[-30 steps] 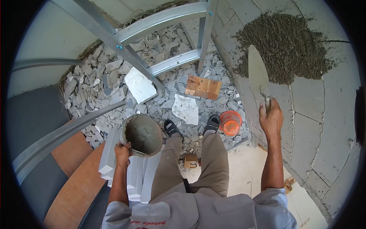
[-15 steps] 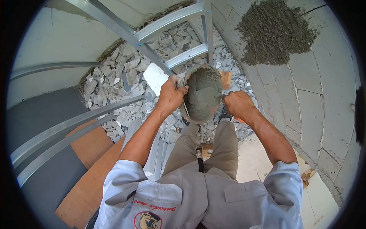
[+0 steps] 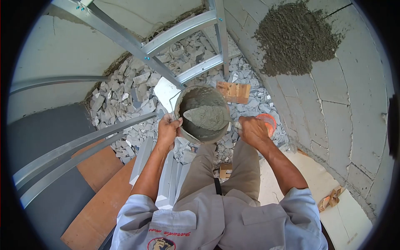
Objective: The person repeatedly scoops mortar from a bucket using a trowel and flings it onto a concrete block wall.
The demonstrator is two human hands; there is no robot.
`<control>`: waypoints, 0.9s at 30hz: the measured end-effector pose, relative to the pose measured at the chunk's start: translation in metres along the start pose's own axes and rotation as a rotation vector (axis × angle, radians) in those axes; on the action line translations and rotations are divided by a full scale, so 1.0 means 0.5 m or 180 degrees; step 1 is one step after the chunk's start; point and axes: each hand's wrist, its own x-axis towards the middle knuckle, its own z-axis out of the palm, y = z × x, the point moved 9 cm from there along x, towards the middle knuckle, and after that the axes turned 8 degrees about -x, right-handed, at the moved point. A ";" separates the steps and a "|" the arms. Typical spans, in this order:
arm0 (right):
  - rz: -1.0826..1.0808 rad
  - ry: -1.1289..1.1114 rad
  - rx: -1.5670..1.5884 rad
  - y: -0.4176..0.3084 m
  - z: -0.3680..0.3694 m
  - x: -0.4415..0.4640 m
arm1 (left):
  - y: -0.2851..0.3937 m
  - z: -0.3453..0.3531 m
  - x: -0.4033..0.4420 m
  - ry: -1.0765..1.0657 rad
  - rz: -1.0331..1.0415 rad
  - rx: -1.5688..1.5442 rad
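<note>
A round bucket (image 3: 186, 134) with grey wet mortar inside is held up in front of my body. My left hand (image 3: 168, 131) grips its left rim, the thumb over the edge. In my right hand (image 3: 253, 131), closed round the handle, is a trowel (image 3: 205, 117). Its blade lies over the bucket's opening, heaped with mortar, and points left. Up on the block wall (image 3: 337, 121) at the right is a rough patch of dark mortar (image 3: 293, 39).
A metal ladder frame (image 3: 183, 33) stands ahead over broken rubble (image 3: 139, 79). On the rubble lie a wooden piece (image 3: 234, 92) and a white slab (image 3: 166, 92). An orange bucket (image 3: 269, 123) is right of my legs. Metal rails (image 3: 83, 141) cross the left side.
The bucket has come from the left to the middle, then slightly back left. The trowel has left the wall's side and now carries mortar over the bucket.
</note>
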 end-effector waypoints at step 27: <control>0.0393 0.0716 -0.0279 0.153 -0.267 0.016 | -0.252 -0.254 -0.043 0.1065 -0.0264 0.0507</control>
